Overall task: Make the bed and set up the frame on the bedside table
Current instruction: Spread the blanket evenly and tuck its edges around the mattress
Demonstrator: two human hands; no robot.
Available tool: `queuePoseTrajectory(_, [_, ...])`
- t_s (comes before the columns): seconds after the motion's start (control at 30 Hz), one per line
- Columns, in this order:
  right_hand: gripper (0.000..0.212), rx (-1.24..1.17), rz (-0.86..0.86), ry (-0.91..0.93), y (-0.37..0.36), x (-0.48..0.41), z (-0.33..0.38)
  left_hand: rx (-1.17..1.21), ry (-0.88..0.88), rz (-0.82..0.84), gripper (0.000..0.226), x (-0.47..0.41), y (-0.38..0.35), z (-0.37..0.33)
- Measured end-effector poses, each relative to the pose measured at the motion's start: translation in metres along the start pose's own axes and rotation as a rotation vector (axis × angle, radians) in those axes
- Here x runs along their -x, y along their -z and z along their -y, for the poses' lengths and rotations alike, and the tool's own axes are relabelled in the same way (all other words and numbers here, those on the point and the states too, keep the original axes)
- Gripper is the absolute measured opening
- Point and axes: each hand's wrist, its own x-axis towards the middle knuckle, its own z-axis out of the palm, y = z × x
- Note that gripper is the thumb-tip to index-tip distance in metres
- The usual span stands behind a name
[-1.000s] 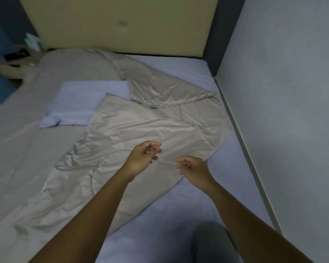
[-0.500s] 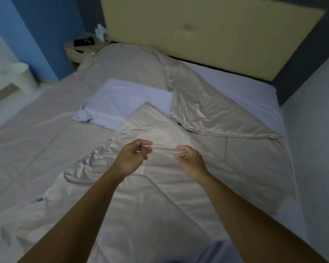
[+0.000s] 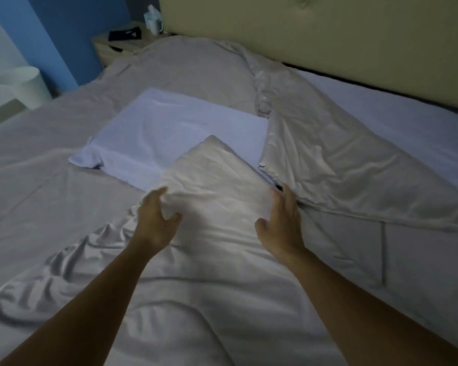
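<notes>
Your left hand [image 3: 156,220] gripped a fold of the beige duvet [image 3: 214,175], its corner lying over the white pillow [image 3: 169,133]; your right hand [image 3: 280,220] rested straight-fingered against that corner's right edge.

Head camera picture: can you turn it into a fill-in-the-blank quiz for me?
The left hand grips a corner of the beige duvet, which overlaps the pale ____. The bedside table stands by a ____ wall. The bin left of the bed is ____ in colour.
Missing words: pillow; blue; white.
</notes>
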Motion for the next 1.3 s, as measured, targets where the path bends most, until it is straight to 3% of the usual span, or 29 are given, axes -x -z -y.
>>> queuePoseTrajectory(0.13, [0.089, 0.126, -0.066, 0.019, -0.033, -0.005, -0.030, -0.266, 0.076, 0.053, 0.131, -0.019, -0.018, 0.048])
queuePoseTrajectory(0.23, [0.069, 0.140, -0.055, 0.039, -0.052, 0.002, -0.047, -0.327, 0.205, 0.141, 0.145, -0.019, -0.027, 0.063])
queuePoseTrajectory(0.33, [0.041, 0.096, -0.148, 0.137, -0.056, 0.012, -0.055, -0.456, 0.285, 0.191, 0.131, -0.013, -0.030, 0.065])
queuePoseTrajectory(0.43, [0.043, -0.030, -0.122, 0.148, -0.051, 0.025, -0.056, -0.778, 0.167, 0.265, 0.083, 0.002, -0.029, 0.061])
queuePoseTrajectory(0.5, [0.045, -0.077, -0.031, 0.081, -0.043, 0.037, -0.054, -0.751, 0.082, 0.189, 0.073, 0.020, -0.026, 0.059])
queuePoseTrajectory(0.6, [0.044, -0.153, 0.085, -0.025, -0.025, 0.058, -0.048, -0.546, -0.093, 0.117, 0.083, 0.051, -0.018, 0.054])
queuePoseTrajectory(0.67, [0.042, -0.186, 0.136, -0.062, -0.011, 0.075, -0.042, -0.287, -0.080, 0.208, 0.077, 0.073, -0.004, 0.039])
queuePoseTrajectory(0.73, [0.043, -0.184, 0.167, -0.108, 0.003, 0.092, -0.031, -0.177, -0.007, 0.357, 0.069, 0.095, 0.010, 0.026])
queuePoseTrajectory(0.83, [0.059, -0.185, 0.181, -0.147, 0.019, 0.127, -0.012, -0.141, -0.037, 0.393, 0.077, 0.131, 0.035, 0.019])
queuePoseTrajectory(1.03, [0.043, -0.258, 0.072, -0.166, 0.056, 0.251, 0.042, -0.026, -0.114, 0.403, 0.088, 0.245, 0.112, 0.009])
queuePoseTrajectory(1.17, [0.064, -0.286, 0.023, -0.123, 0.080, 0.361, 0.065, -0.035, -0.168, 0.433, 0.086, 0.339, 0.166, 0.013])
queuePoseTrajectory(1.3, [0.069, -0.298, 0.033, -0.128, 0.104, 0.455, 0.074, -0.047, -0.186, 0.469, 0.085, 0.422, 0.199, 0.015])
